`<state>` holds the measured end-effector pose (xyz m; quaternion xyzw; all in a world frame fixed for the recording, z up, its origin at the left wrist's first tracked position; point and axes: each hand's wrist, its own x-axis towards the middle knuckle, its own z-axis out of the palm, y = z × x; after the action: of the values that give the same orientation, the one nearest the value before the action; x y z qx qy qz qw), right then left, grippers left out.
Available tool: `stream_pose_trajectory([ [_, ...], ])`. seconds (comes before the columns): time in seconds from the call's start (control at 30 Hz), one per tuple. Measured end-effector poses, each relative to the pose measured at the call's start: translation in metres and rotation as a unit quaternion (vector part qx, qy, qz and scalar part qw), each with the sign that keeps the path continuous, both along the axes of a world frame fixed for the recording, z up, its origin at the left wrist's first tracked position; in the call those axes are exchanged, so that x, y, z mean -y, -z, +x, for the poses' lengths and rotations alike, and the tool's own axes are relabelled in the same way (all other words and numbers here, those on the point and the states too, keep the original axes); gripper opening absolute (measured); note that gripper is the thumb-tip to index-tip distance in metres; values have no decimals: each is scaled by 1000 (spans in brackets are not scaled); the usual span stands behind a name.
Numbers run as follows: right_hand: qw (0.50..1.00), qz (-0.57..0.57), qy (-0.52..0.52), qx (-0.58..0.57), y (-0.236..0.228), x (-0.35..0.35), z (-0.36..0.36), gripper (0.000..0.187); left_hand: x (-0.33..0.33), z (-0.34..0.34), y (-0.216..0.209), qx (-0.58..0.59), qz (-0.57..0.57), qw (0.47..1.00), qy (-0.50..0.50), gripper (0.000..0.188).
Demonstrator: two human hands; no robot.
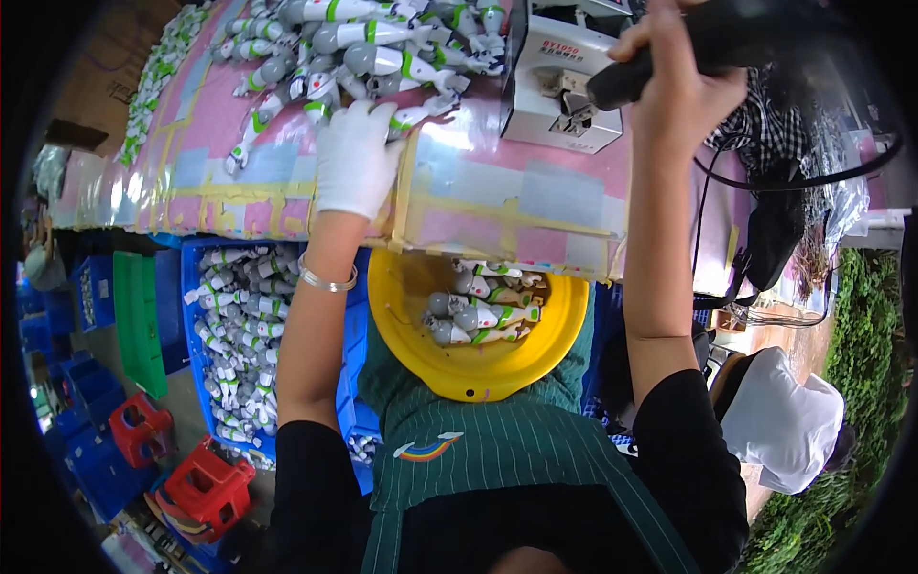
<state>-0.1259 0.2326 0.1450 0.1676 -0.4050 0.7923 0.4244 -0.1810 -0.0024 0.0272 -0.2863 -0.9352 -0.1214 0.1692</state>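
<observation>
My left hand [359, 163], in a white glove, is at the near edge of a pile of toy limbs [382, 62] on the table. Its fingers are closed around a white, grey and green toy limb [413, 117] that pokes out beside the thumb; the glove partly hides it. My bare right hand [674, 91] grips a black corded electric screwdriver [626, 84]. The screwdriver's tip meets the metal outlet on the front of a white box-shaped screw feeder [564, 91]. A yellow basin [478, 373] on my lap holds several similar limbs [488, 311].
A blue crate [194, 335] full of toy limbs stands below the table's left side. Pink and blue patches with yellow tape cover the table [521, 191]. A black cable [803, 184] loops at the right. Red stools [206, 488] stand lower left; a person in white [784, 416] is at the right.
</observation>
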Motion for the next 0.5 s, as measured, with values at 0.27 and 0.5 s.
stream_pose_trajectory([
  [0.27,940,159,204,222,9,-7,7,17,12,41,-3,70,134,983,102,39],
  [0.5,975,98,62,192,37,12,47,19,-45,97,16,137,155,957,204,37],
])
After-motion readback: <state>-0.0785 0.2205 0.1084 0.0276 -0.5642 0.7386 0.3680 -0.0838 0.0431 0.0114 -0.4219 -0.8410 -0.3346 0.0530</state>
